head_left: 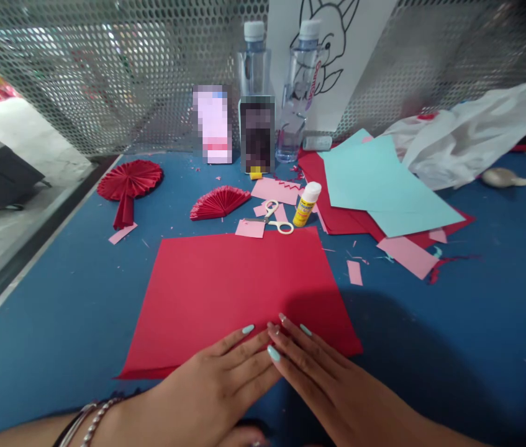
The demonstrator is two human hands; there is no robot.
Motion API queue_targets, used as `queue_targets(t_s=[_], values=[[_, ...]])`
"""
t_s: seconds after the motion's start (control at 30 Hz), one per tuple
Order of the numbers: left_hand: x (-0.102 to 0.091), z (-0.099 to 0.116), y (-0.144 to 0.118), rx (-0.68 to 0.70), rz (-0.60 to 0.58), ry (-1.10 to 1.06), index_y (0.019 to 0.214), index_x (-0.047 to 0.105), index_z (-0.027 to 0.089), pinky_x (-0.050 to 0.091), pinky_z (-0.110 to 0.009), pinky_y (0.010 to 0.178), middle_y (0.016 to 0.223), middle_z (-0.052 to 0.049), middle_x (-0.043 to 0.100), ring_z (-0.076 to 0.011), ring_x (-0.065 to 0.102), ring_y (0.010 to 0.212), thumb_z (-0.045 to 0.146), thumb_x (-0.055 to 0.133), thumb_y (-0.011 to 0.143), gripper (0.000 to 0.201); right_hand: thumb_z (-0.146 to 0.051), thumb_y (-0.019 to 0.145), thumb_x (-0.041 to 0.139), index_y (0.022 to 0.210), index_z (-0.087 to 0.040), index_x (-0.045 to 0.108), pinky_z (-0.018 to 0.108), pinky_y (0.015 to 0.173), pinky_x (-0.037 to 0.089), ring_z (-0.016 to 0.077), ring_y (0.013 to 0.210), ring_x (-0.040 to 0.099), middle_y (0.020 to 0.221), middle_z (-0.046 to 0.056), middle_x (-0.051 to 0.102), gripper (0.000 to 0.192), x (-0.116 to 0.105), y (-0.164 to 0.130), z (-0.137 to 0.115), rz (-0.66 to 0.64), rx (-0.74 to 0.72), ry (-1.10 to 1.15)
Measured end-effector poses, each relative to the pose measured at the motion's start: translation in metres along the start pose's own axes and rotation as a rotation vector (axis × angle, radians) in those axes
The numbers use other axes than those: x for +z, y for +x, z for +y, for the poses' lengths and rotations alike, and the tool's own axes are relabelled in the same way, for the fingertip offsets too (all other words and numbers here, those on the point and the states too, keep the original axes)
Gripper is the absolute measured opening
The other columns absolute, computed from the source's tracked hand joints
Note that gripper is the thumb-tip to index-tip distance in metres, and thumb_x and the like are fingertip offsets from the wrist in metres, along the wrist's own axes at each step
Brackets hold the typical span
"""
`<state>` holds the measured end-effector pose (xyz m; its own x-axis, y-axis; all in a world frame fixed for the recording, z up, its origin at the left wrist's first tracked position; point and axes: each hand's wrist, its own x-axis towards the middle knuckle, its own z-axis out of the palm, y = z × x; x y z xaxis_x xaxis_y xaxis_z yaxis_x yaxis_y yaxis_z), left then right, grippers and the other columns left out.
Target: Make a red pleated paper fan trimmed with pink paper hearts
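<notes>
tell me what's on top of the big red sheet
The left hand and right hand rest on the red sheet at its near edge; the part beneath them is hidden.

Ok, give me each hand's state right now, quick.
Left hand: open, fingers extended over the near edge of the red sheet, not grasping anything visible.
Right hand: open, fingers extended over the same edge, not grasping anything visible.

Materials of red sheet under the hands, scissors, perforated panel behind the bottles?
Red sheet: likely paper, matte; thin, evenly coloured, creased along its near edge.
Scissors: probably metal blades, thin and grey; handles look plastic, smooth off-white.
Perforated panel: seemingly metal; silvery grey, dull sheen, rows of holes.
</notes>
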<state>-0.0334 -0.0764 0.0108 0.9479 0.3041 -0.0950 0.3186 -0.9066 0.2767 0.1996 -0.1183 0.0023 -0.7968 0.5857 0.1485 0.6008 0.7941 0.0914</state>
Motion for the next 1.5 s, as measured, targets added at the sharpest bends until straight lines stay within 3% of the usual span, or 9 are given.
queue_targets(t_s=[0.1,0.2,0.33,0.5,0.8,1.3,1.43,1.5], values=[[-0.002,-0.009,-0.015,-0.008,0.013,0.011,0.141,0.021,0.018,0.021,-0.034,0.111,0.144,-0.001,0.03,-0.0193,0.023,0.134,0.045,0.038,0.09,0.059,-0.048,0.081,0.047,0.134,-0.013,0.037,0.033,0.09,0.046,0.0261,0.127,0.035,0.139,0.01,0.037,0.064,0.003,-0.004,0.0,-0.024,-0.004,-0.068],[-0.005,-0.017,-0.033,-0.032,0.0,0.115,0.141,0.019,0.021,0.013,-0.034,0.112,0.146,0.001,0.025,-0.0186,0.02,0.135,0.042,0.039,0.09,0.058,-0.049,0.079,0.051,0.134,-0.016,0.037,0.034,0.087,0.049,0.0274,0.125,0.038,0.139,0.007,0.038,0.066,0.002,-0.005,0.002,-0.027,-0.039,-0.118],[-0.006,-0.021,-0.05,-0.071,0.002,0.232,0.141,0.02,0.023,0.001,-0.034,0.113,0.147,0.003,0.021,-0.0183,0.017,0.136,0.038,0.041,0.09,0.056,-0.047,0.084,0.042,0.134,-0.019,0.039,0.029,0.086,0.048,0.0223,0.125,0.039,0.139,0.001,0.039,0.057,0.003,-0.007,0.002,0.005,-0.035,-0.104],[-0.002,-0.018,-0.054,-0.105,0.033,0.247,0.14,0.021,0.026,-0.003,-0.034,0.112,0.147,0.005,0.022,-0.0173,0.016,0.136,0.033,0.043,0.09,0.055,-0.04,0.085,0.042,0.131,-0.021,0.043,0.025,0.084,0.047,0.017,0.116,0.048,0.133,-0.005,0.047,0.05,0.008,-0.014,0.0,0.033,0.061,-0.044],[0.002,-0.012,-0.065,-0.183,0.038,0.221,0.14,0.022,0.026,0.004,-0.035,0.113,0.145,0.005,0.027,-0.0163,0.018,0.135,0.033,0.043,0.09,0.054,-0.032,0.081,0.048,0.137,-0.02,0.033,0.033,0.092,0.043,0.021,0.129,0.032,0.142,-0.001,0.032,0.058,0.002,-0.012,-0.001,-0.08,0.11,0.065],[0.006,-0.007,-0.08,-0.238,-0.02,0.246,0.141,0.019,0.026,-0.002,-0.037,0.112,0.147,0.005,0.02,-0.0188,0.015,0.136,0.035,0.042,0.09,0.056,-0.03,0.081,0.048,0.138,-0.022,0.031,0.038,0.092,0.046,0.024,0.131,0.028,0.145,0.001,0.025,0.059,0.001,-0.011,-0.001,-0.115,0.106,0.082],[0.011,-0.004,-0.085,-0.243,0.008,0.19,0.14,0.022,0.028,0.005,-0.039,0.112,0.145,0.004,0.028,-0.0191,0.021,0.134,0.035,0.044,0.089,0.056,-0.03,0.082,0.048,0.137,-0.021,0.032,0.037,0.093,0.045,0.0239,0.131,0.028,0.145,0.001,0.026,0.059,0.0,-0.011,-0.001,-0.122,0.115,0.101],[0.012,0.001,-0.085,-0.293,0.099,0.141,0.139,0.025,0.029,0.011,-0.038,0.112,0.142,0.004,0.034,-0.0191,0.028,0.132,0.04,0.045,0.087,0.057,-0.029,0.081,0.049,0.137,-0.021,0.032,0.038,0.095,0.042,0.0244,0.131,0.027,0.145,0.002,0.026,0.059,0.0,-0.01,-0.001,-0.114,0.112,0.118]])
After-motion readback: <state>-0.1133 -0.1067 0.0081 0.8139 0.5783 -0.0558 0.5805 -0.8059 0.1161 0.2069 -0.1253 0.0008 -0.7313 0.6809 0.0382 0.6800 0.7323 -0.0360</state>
